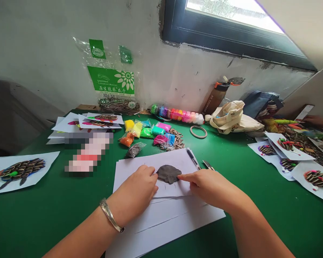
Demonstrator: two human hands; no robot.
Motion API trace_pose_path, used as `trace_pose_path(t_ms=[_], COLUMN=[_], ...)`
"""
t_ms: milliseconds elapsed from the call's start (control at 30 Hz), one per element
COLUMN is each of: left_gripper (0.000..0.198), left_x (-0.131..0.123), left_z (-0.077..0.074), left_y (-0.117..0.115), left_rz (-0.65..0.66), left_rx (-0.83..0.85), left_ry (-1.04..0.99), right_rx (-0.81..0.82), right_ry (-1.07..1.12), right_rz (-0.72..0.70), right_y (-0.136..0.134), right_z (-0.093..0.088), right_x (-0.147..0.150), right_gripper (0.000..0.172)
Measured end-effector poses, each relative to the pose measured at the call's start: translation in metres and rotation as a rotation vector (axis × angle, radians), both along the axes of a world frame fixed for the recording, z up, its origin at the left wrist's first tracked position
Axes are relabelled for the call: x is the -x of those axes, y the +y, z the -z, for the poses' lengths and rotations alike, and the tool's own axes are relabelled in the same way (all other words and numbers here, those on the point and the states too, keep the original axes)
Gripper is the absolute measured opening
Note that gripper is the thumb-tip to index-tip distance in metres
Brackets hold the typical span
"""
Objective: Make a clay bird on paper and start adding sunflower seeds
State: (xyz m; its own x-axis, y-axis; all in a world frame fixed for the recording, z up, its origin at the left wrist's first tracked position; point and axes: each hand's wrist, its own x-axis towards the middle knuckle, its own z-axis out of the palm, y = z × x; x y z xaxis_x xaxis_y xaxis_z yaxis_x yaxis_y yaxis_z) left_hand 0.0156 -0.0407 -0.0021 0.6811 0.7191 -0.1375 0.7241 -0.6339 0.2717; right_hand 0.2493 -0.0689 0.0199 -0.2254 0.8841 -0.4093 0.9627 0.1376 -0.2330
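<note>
A pale, scuffed wall rises behind a green bench, with a dark-framed window at the upper right. On the near middle of the bench lies an overlapping stack of white paper. A clear seed bag with a green label leans on the wall, striped seeds gathered in its bottom. At the back, to the right, a cream cloth bag sits just in front of a brown bottle. Seed-covered pictures lie at the left, and more pictures overlap at the right.

The left hand rests on the paper, fingers bent, at the left edge of the dark clay; its fingertips are partly hidden, so whether it pinches anything I cannot tell. The right hand is released, its index finger stretched out to touch the clay's right edge, the other fingers curled under.

A row of coloured clay lies along the wall; bright clay packets are grouped in front of it. The flattened dark clay lies on the top sheet between the hands, short drawn strokes below it. A silver bracelet circles the left wrist. A tape ring lies near loose seeds, and a pen rests on the top sheet's right edge.
</note>
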Motion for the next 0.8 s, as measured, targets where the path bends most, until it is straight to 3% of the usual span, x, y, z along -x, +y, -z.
trace_pose_path(t_ms=[267, 400, 567, 800], left_gripper=[0.014, 0.014, 0.016, 0.016], left_x=[0.001, 0.001, 0.001, 0.0], left_z=[-0.002, -0.003, -0.004, -0.003], left_y=[-0.002, -0.002, -0.002, -0.001], left_rz=[0.004, -0.007, -0.002, 0.003], left_rx=[0.004, 0.022, 0.031, 0.015], left_ry=[0.006, 0.018, 0.014, 0.01], right_rx=[-0.069, -0.067, -0.055, -0.075], right_ry=[0.198, 0.2, 0.134, -0.003], right_rz=[0.065, 0.018, -0.121, -0.158], right_y=[-0.002, -0.004, -0.006, -0.007], right_z=[-0.009, -0.007, 0.005, 0.008], right_x=[-0.004, 0.004, 0.017, 0.025], right_gripper=[0.052, 0.055, 0.06, 0.059])
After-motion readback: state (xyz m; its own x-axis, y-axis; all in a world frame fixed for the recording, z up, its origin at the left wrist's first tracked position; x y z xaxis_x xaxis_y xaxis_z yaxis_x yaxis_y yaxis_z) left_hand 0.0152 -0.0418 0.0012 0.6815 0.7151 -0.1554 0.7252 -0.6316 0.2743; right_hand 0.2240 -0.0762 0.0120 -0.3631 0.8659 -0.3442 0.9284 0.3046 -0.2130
